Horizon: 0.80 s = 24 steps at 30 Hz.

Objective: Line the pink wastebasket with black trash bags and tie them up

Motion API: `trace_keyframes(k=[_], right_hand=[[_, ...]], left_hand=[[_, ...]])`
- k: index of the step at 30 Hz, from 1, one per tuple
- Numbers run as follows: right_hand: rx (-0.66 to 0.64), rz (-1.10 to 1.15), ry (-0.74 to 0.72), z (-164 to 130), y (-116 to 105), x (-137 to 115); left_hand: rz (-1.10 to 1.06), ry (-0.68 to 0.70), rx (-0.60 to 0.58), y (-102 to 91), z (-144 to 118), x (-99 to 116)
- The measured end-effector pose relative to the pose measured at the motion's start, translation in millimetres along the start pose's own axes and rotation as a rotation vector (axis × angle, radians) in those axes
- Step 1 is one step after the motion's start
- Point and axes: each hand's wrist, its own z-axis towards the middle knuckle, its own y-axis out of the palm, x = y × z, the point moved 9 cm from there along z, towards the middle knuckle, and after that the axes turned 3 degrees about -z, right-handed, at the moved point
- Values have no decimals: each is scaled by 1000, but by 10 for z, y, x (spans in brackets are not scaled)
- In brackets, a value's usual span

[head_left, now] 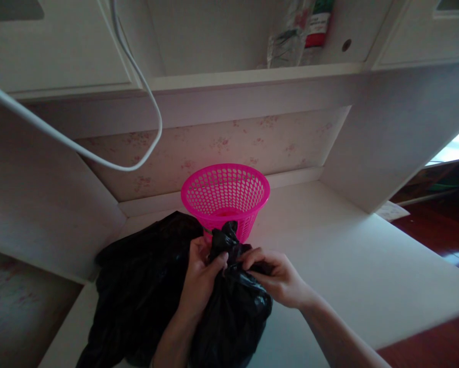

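A black plastic bag (233,317), gathered at its neck, stands at the front of the white surface. My left hand (202,273) is closed around the left side of the gathered neck, thumb on top. From the right, my right hand (275,276) pinches the plastic just below the twisted top. Left of my left arm lies a second dark, crumpled black plastic bag (141,286). Right behind the gathered neck stands a pink perforated basket (191,204), upright; the neck hides part of its front wall.
The white surface (329,255) runs between two side panels, with floral wallpaper (221,145) behind. A shelf above holds a clear plastic bottle (286,48) and a red-and-green labelled bottle (318,28). A white cable (99,158) loops in from the upper left.
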Motion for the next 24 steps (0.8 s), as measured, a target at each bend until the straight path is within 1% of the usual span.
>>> trace_keyframes(k=[2,3,5,7,9,12,13,15,17,19,20,21,23,24], right_hand=[[24,26,-2,-3,21,-28],[8,0,-28,1,50,-71],[-51,-109,-91,21,126,-159],[-63,-186,-126,53,153,-195],[5,-199,-122,87,94,-172],[140,-223,-114,103,-38,-133],[161,-256,-119,102,-60,-139],[138,-334,-131,96,-47,-171],[51,-385,-121,85,17,-181],[-39,-351,-88,57,66,-145],[-41,-292,-63,42,46,-111],[-4,-206,-30,29,-14,-65],[145,-15,55,-2,-200,70],[222,52,97,-20,-290,142]], left_hand=[[27,10,-7,11,18,4],[40,8,-24,24,24,5],[77,-1,-70,57,25,14],[119,-12,-144,106,-1,33],[180,-11,-249,168,-61,63],[276,19,-447,280,-188,96],[285,27,-484,299,-217,100],[264,35,-494,308,-230,95],[245,35,-454,304,-201,72],[252,50,-419,311,-172,56],[265,66,-401,309,-162,62],[277,82,-377,299,-155,74],[294,107,-332,266,-153,110],[298,115,-331,263,-161,127]])
